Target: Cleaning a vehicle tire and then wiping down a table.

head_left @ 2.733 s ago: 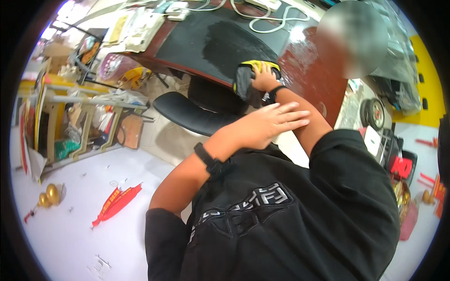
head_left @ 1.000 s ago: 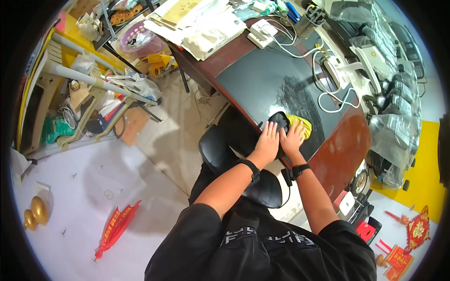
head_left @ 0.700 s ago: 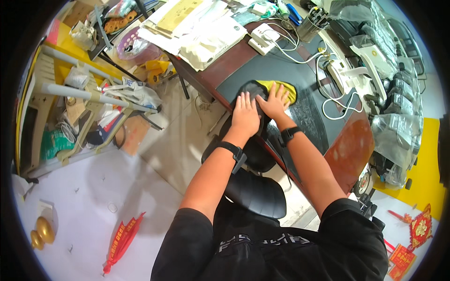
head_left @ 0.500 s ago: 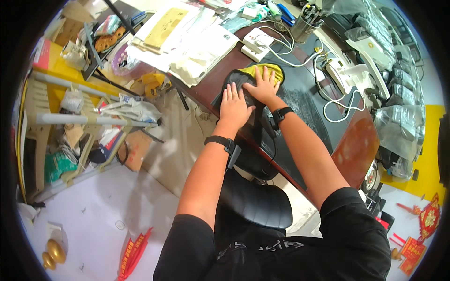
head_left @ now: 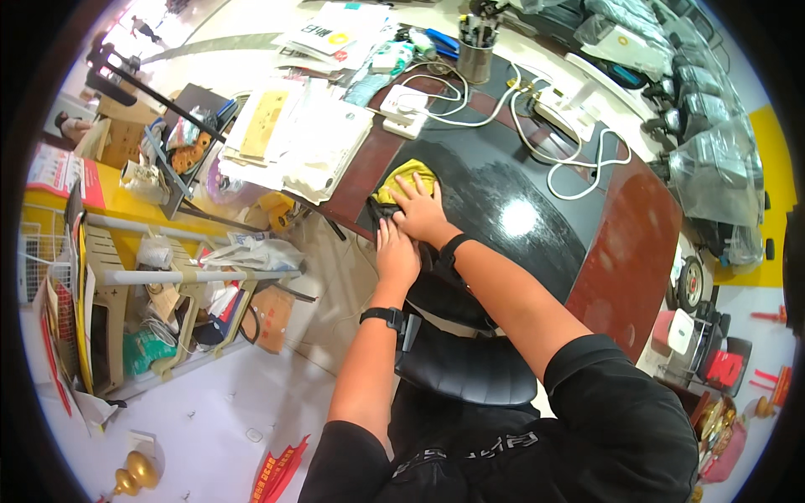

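Note:
A yellow and black cloth (head_left: 406,179) lies bunched on the dark desktop (head_left: 478,189), close to the desk's left front edge. My right hand (head_left: 424,215) presses down on it with fingers spread over the yellow part. Beside and just below it, my left hand (head_left: 397,258) rests with its fingers straight and close together on the cloth's dark lower part, at the edge. The two hands touch or nearly touch. To the right of the cloth the black surface looks wet and streaky, with a bright glare spot. Dark bands circle both wrists.
Stacked papers (head_left: 327,138) cover the desk's left corner. White power strips (head_left: 405,107) and looped white cables (head_left: 599,163) lie behind the cloth, near a metal pen cup (head_left: 475,59). A black chair (head_left: 465,365) stands against the near edge. Plastic-wrapped items (head_left: 713,184) line the right side.
The cloth and both hands have moved slightly nearer the desk's front left edge. My left hand has come closer to my right. The whole view has also shifted, showing more room at the far left.

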Available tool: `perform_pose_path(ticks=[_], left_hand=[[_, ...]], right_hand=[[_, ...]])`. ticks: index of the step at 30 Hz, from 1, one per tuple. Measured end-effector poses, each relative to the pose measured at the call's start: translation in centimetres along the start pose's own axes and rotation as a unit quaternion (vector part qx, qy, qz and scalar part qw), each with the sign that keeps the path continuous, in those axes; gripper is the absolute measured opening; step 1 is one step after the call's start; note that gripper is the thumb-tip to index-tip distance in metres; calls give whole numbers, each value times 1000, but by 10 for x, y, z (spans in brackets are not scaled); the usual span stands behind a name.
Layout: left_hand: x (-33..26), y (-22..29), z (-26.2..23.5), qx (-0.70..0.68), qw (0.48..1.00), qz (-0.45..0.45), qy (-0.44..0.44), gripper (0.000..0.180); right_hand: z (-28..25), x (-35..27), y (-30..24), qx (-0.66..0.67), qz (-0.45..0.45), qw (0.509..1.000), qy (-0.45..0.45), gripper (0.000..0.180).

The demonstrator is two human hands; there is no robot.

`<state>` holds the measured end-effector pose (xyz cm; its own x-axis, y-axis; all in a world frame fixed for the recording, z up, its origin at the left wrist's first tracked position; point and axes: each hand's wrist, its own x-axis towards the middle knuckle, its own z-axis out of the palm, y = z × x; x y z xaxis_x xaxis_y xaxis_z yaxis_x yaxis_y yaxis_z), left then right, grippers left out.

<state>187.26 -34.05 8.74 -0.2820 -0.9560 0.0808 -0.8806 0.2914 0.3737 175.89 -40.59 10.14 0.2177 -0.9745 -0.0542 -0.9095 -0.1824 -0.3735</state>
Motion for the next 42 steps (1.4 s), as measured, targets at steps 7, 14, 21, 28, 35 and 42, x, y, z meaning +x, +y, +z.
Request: perform_pose_path(ticks=[7,14,21,28,35,42], left_hand=[[-44,71,20,3,1000,20,2,58],[-85,188,52,-10,988,96,-118,57],[-101,255,76,-122,940,244,-205,66],[-84,237,82,-44,931,307,-191,65],[-26,176,64,-107,956,251,-104,58],[41,129,51,3,987,159,-29,66]], right_hand=[[4,-84,46,35,-25,996,76,57],[-18,-209,129,98,61,990,75,60],[-50,-323,197,94,197,974,62,62],[-48,-283,197,7,186,978,96,70],[-51,-183,193,-34,109,990,88,76],[-47,-47,173,-42,68,995,60,76]])
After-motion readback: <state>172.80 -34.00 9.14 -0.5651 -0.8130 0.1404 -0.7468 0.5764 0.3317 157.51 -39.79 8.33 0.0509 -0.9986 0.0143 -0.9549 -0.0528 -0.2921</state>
